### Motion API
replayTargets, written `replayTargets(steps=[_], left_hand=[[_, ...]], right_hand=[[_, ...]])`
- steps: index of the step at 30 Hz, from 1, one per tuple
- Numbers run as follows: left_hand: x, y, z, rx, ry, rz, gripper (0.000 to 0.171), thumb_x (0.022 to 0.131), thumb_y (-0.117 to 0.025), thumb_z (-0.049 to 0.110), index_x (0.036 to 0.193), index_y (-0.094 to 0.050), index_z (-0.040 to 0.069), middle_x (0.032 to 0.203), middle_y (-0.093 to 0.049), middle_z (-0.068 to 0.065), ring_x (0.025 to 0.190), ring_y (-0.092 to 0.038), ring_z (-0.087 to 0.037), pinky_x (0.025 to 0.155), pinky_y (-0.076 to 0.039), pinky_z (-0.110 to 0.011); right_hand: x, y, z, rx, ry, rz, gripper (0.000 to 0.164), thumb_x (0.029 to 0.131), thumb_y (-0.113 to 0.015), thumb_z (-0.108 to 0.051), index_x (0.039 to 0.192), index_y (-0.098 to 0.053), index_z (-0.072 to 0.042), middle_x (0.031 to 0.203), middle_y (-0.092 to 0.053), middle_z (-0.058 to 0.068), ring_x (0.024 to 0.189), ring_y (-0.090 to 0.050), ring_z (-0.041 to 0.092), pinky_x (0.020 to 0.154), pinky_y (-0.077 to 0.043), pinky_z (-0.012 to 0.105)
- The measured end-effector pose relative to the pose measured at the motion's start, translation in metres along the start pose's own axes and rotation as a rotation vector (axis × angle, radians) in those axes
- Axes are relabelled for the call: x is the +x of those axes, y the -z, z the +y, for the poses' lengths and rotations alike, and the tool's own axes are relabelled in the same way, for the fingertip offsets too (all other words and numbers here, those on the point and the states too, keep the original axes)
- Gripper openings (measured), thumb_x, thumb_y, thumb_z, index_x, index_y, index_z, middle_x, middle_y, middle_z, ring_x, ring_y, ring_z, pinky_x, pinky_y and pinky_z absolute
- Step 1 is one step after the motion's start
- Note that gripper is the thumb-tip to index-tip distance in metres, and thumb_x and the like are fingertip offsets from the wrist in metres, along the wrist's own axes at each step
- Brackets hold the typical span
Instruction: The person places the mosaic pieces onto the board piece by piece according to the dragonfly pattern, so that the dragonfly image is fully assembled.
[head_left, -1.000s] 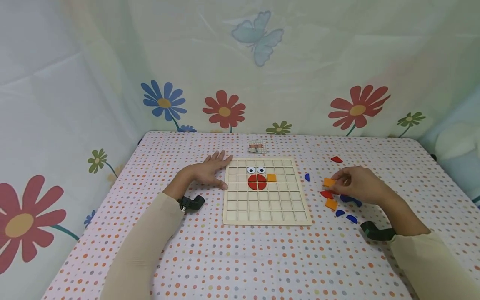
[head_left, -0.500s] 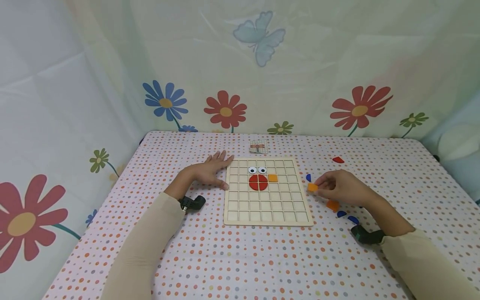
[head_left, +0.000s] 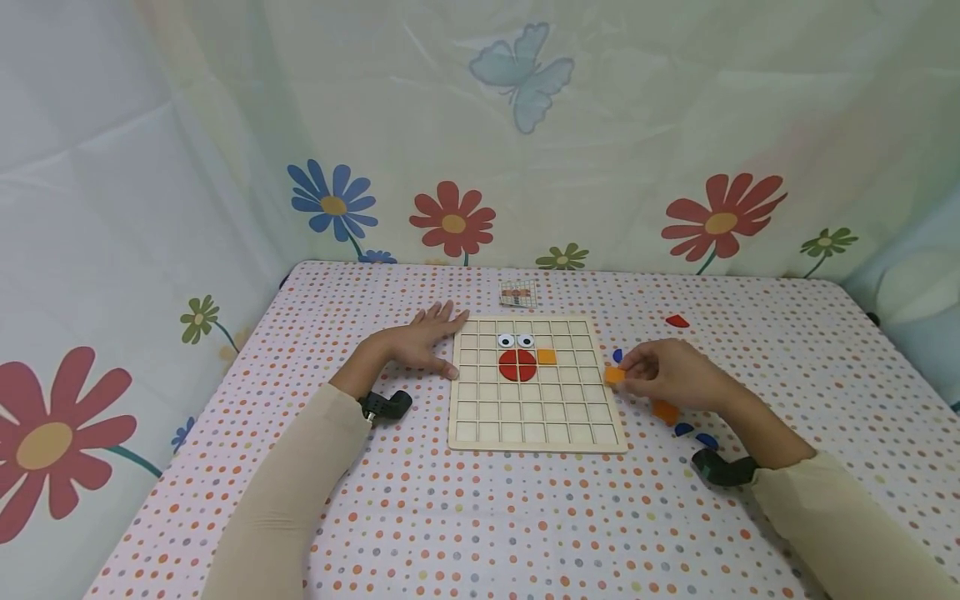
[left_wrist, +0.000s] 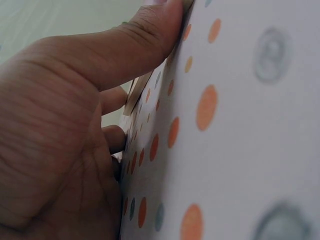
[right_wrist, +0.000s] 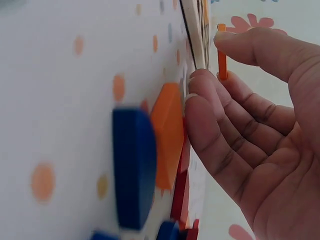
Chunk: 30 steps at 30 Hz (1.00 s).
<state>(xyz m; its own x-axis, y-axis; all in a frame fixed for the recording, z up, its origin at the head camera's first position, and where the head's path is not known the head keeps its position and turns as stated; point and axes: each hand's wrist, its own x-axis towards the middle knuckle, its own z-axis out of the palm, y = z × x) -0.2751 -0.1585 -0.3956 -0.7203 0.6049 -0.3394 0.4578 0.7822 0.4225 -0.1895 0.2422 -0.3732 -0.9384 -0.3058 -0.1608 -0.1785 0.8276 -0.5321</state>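
Observation:
In the head view a wooden grid board (head_left: 483, 433) lies on the dotted cloth. Two googly-eye tiles (head_left: 506, 341), several red quarter-circle tiles (head_left: 508, 372) forming a disc, and one orange square tile (head_left: 547, 357) sit in its cells. My left hand (head_left: 416, 343) rests at the board's left edge with fingers spread, the thumb touching the frame. Between thumb and fingertip, my right hand (head_left: 678, 375) pinches another orange square tile (head_left: 614, 375) beside the board's right edge. From the right wrist, that tile (right_wrist: 222, 55) appears edge-on, held off the cloth.
Loose pieces lie right of the board: an orange square (head_left: 664, 411) partly under the right hand, blue half-circles (head_left: 707, 441), a small blue piece (head_left: 617, 355) and a red one (head_left: 677, 321). A small printed grid card (head_left: 518, 293) lies behind the board.
My right hand has carried the pinched orange tile left from the loose pieces to the board's right edge. The left hand stays in place.

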Motion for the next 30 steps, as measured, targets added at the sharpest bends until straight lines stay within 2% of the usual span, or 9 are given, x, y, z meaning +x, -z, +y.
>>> replayTargets(steps=[12,21,30], left_hand=[[-0.001,0.002,0.001,-0.007,0.004,-0.006,0.108,0.085,-0.071,0.051,0.160,0.001,0.022,0.165,0.016,-0.010,0.152,0.020,-0.029,0.124,0.010,-0.049],[-0.002,0.004,0.003,-0.010,0.001,-0.006,0.108,0.085,-0.071,0.050,0.160,0.001,0.020,0.165,0.016,-0.012,0.152,0.020,-0.030,0.124,0.009,-0.049],[-0.001,0.002,0.002,-0.022,-0.003,-0.006,0.107,0.086,-0.071,0.049,0.160,0.000,0.020,0.165,0.015,-0.012,0.152,0.019,-0.031,0.124,0.009,-0.050]], right_hand=[[0.009,-0.004,-0.021,0.030,0.101,-0.016,0.024,0.084,-0.077,-0.019,0.102,-0.069,-0.004,0.082,-0.064,0.002,0.073,-0.054,0.015,0.060,-0.046,0.022],[0.025,-0.008,-0.038,-0.014,0.157,-0.055,0.022,0.084,-0.076,-0.021,0.100,-0.069,-0.007,0.082,-0.065,0.000,0.071,-0.056,0.013,0.063,-0.048,0.024],[0.038,-0.018,-0.051,-0.033,0.200,-0.053,0.022,0.085,-0.077,-0.022,0.100,-0.071,-0.006,0.080,-0.065,-0.001,0.068,-0.055,0.012,0.060,-0.047,0.023]])
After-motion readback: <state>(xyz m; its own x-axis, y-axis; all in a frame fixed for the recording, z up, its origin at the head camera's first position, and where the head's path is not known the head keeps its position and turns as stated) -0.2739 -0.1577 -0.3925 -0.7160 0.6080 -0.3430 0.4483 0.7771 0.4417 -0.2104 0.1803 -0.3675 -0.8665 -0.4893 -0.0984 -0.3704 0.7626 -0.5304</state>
